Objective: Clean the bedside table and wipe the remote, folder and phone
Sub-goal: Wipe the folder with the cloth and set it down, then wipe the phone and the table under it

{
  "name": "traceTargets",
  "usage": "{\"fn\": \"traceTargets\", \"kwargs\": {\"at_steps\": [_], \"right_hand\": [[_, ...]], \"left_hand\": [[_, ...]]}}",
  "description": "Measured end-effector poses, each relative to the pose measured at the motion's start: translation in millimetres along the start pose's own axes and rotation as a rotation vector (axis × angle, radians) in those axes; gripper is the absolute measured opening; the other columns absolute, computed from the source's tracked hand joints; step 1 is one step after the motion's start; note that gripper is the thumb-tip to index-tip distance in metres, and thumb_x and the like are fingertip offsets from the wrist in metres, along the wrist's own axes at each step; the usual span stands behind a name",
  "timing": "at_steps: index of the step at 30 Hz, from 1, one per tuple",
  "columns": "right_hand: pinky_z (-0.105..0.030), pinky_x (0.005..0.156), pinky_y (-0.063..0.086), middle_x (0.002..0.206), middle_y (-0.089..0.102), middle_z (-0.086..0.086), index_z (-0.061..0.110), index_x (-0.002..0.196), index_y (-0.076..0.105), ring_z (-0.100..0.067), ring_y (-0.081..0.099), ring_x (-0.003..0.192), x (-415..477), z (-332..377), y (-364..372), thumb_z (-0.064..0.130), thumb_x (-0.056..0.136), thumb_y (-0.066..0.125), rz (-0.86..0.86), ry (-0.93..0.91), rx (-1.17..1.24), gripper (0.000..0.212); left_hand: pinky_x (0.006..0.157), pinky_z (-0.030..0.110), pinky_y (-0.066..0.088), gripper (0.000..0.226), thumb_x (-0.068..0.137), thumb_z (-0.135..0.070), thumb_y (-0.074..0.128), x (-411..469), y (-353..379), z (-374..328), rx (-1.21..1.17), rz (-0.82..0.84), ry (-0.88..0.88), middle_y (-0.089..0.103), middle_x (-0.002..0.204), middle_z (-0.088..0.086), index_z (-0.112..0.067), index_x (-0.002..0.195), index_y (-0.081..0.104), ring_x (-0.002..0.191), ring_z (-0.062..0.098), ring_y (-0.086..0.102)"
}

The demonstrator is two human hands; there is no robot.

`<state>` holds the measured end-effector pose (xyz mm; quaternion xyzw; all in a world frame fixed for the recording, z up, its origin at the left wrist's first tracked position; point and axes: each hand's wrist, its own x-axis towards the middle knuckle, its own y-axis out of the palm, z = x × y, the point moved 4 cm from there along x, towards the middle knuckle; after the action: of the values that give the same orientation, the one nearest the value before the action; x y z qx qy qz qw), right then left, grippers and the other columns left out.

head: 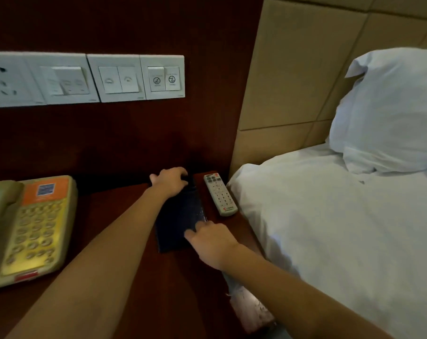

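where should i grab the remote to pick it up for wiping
Pinch the remote across its long sides near the middle, coming straight down from above. It lies flat, buttons up, long and narrow, with a gap to the folder on one side and the bed close on the other, so a side approach looks cramped.
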<state>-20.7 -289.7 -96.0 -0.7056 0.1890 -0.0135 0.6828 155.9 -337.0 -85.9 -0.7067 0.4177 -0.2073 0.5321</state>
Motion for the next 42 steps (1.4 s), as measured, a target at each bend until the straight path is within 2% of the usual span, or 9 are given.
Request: {"fn": "traceTargets", "kwargs": {"at_steps": [3, 6, 11, 20, 22, 29, 36, 38, 42], "right_hand": [[-0.041, 0.068, 0.039, 0.117, 0.049, -0.023, 0.002, 0.129, 0.042, -0.040, 0.051, 0.104, 9, 4, 3, 0.006, 0.097, 0.038, -0.037, 0.063, -0.013, 0.032], [-0.045, 0.076, 0.047, 0.118, 0.048, -0.024, 0.000, 0.126, 0.043, -0.041, 0.050, 0.106, 22, 4, 5, 0.006, 0.097, 0.038, -0.018, 0.184, -0.021, 0.030], [-0.051, 0.085, 0.049, 0.123, 0.046, -0.025, 0.001, 0.129, 0.041, -0.042, 0.047, 0.113, 40, -11, 0, 0.008, 0.097, 0.040, -0.029, 0.311, -0.063, 0.033], [-0.039, 0.072, 0.042, 0.121, 0.049, -0.018, 0.007, 0.131, 0.041, -0.035, 0.051, 0.108, 28, -9, -15, 0.006, 0.095, 0.043, -0.063, 0.158, -0.118, 0.036], [-0.038, 0.070, 0.040, 0.120, 0.050, -0.018, 0.010, 0.136, 0.035, -0.035, 0.051, 0.106, 26, 4, -25, 0.006, 0.095, 0.044, -0.098, 0.107, -0.115, 0.042], [-0.042, 0.082, 0.046, 0.123, 0.054, -0.015, 0.011, 0.139, 0.030, -0.035, 0.051, 0.112, 42, 107, -67, 0.004, 0.093, 0.047, -0.267, -0.103, -0.034, 0.050], [-0.041, 0.078, 0.046, 0.121, 0.054, -0.014, 0.009, 0.137, 0.029, -0.032, 0.048, 0.113, 76, 205, -109, 0.006, 0.093, 0.046, -0.318, -0.199, 0.039, 0.047], [-0.043, 0.081, 0.046, 0.124, 0.053, -0.013, 0.010, 0.137, 0.029, -0.031, 0.046, 0.115, 89, 220, -124, 0.001, 0.092, 0.045, -0.349, -0.192, 0.115, 0.049], [-0.038, 0.086, 0.046, 0.126, 0.054, -0.009, 0.010, 0.131, 0.042, -0.027, 0.048, 0.118, 113, 248, -144, 0.006, 0.098, 0.040, -0.542, -0.171, 0.442, 0.033]], "left_hand": [[0.101, 0.043, 0.024, 0.034, 0.099, -0.027, 0.046, 14, 10, -13, 0.009, -0.028, 0.026, 0.055, 0.131, 0.003, -0.026, 0.133, 0.049, 0.124, 0.026, 0.044], [0.100, 0.042, 0.026, 0.034, 0.099, -0.022, 0.044, 21, 14, -17, -0.039, -0.086, 0.019, 0.056, 0.131, 0.004, -0.023, 0.133, 0.049, 0.123, 0.025, 0.045], [0.111, 0.047, 0.017, 0.035, 0.100, -0.024, 0.041, 25, 11, -12, -0.161, -0.087, 0.026, 0.055, 0.134, 0.000, -0.022, 0.134, 0.049, 0.125, 0.022, 0.047], [0.098, 0.043, 0.036, 0.028, 0.101, -0.023, 0.036, -18, -21, 3, -0.209, -0.131, 0.047, 0.061, 0.096, -0.001, -0.023, 0.117, 0.058, 0.098, 0.023, 0.057], [0.096, 0.043, 0.038, 0.027, 0.100, -0.023, 0.036, -36, -32, 15, -0.205, -0.145, 0.048, 0.060, 0.097, -0.002, -0.023, 0.116, 0.058, 0.098, 0.023, 0.058], [0.096, 0.042, 0.042, 0.030, 0.099, -0.022, 0.040, -109, -91, 108, -0.201, -0.326, -0.044, 0.062, 0.121, 0.002, -0.021, 0.122, 0.058, 0.111, 0.024, 0.056], [0.099, 0.044, 0.036, 0.035, 0.095, -0.024, 0.045, -214, -132, 242, -0.162, -0.621, -0.350, 0.054, 0.130, 0.008, -0.018, 0.129, 0.054, 0.122, 0.029, 0.046], [0.098, 0.047, 0.038, 0.039, 0.094, -0.029, 0.047, -232, -124, 284, -0.239, -0.593, -0.452, 0.053, 0.130, 0.010, -0.017, 0.131, 0.052, 0.123, 0.031, 0.046], [0.103, 0.046, 0.035, 0.065, 0.085, -0.053, 0.057, -249, -85, 342, -0.230, -0.291, -0.475, 0.045, 0.140, 0.010, -0.022, 0.140, 0.039, 0.131, 0.032, 0.037]]}}
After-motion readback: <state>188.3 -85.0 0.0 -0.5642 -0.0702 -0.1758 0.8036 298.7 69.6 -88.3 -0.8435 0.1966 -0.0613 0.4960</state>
